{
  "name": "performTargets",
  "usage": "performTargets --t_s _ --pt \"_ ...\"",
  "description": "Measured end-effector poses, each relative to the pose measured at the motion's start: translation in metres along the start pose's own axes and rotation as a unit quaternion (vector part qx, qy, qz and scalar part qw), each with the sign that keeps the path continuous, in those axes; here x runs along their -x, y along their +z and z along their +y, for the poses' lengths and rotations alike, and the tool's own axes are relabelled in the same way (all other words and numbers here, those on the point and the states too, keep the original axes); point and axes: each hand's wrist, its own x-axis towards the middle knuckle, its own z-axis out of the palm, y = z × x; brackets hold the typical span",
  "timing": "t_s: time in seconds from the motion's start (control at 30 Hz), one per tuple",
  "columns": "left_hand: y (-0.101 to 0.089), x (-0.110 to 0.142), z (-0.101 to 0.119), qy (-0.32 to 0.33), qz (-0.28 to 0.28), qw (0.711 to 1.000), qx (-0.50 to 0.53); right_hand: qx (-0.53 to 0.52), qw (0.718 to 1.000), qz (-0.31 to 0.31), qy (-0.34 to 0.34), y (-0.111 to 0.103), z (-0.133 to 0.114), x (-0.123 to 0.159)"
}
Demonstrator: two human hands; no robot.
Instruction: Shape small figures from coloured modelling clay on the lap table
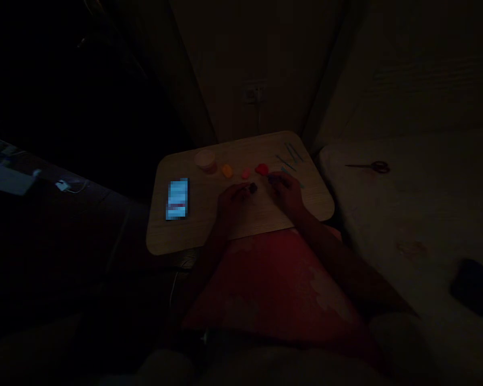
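Note:
In dim light, my left hand (232,199) is over the small wooden table, its fingertips closed on a dark lump of modelling clay (253,187). To its right, my right hand (288,192) pinches another dark, bluish lump (272,178), partly hidden by the fingers. The two hands are apart. Just beyond them lie an orange clay lump (227,171), a smaller pink one (246,173) and a red one (262,169). Several thin bluish sticks (294,153) lie at the table's far right, near my right hand.
A pale round tub (205,159) stands at the back of the table (165,238). A lit phone (177,199) lies at the left. Scissors (370,166) and a dark folded item (475,287) rest on the pale surface to the right. A wall socket (251,94) is behind.

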Motion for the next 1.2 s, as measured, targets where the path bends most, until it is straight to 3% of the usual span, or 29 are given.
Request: performTargets --t_s 0.17,0.53,0.7,0.87,1.07,1.2 --pt "-0.0002 -0.0002 -0.0014 0.010 0.002 1.000 0.011 0.004 1.000 -0.004 -0.010 -0.0013 0.0017 -0.0012" --pt "0.0003 0.0038 0.0032 -0.061 0.019 0.998 0.011 -0.008 1.000 0.001 -0.013 0.0000 -0.0008 -0.0002" --pt "-0.0010 0.0034 0.0050 -0.056 0.030 0.998 -0.016 -0.006 1.000 -0.005 -0.021 -0.0009 0.0004 -0.0003" --pt "0.0001 0.0022 0.0043 -0.022 0.006 1.000 -0.005 -0.007 1.000 -0.004 -0.011 -0.0019 0.0021 -0.0013" --pt "-0.0002 -0.0008 -0.0033 0.009 0.027 1.000 0.004 0.000 1.000 -0.004 -0.009 -0.0017 0.0045 -0.0016" --pt "-0.0001 0.0005 -0.0025 -0.013 0.031 0.999 0.024 0.003 1.000 -0.012 -0.018 -0.0025 0.0057 -0.0019"
